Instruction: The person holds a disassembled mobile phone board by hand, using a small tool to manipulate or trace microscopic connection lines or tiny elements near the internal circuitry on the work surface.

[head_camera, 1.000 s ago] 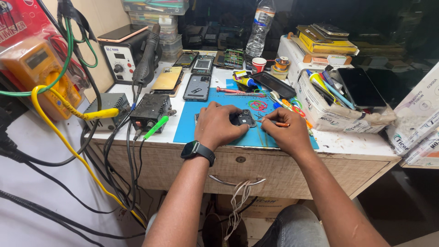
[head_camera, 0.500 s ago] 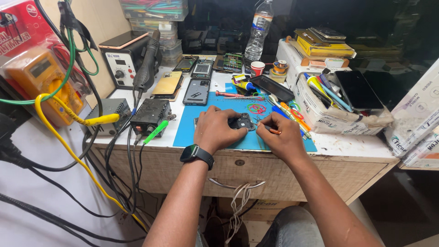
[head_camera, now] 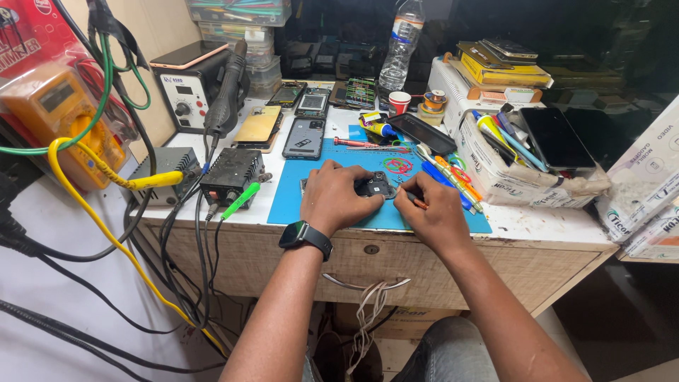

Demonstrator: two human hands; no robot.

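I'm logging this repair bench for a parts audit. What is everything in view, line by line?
small device: 1, black, on the mat between both hands
work mat: 1, blue, middle of the bench
phones: several, dark, lying behind the mat
soldering station: 1, white and black, back left
multimeter: 1, orange, far left
power box: 1, black, left of the mat, cables plugged in
water bottle: 1, clear, at the back
small cup: 1, red, beside the bottle
cardboard box: 1, white, right, holding pens and tools
drawer: 1, wood-look, under the bench top
wristwatch: 1, black, left wrist
left hand: on the device
right hand: holds a thin orange-handled tool
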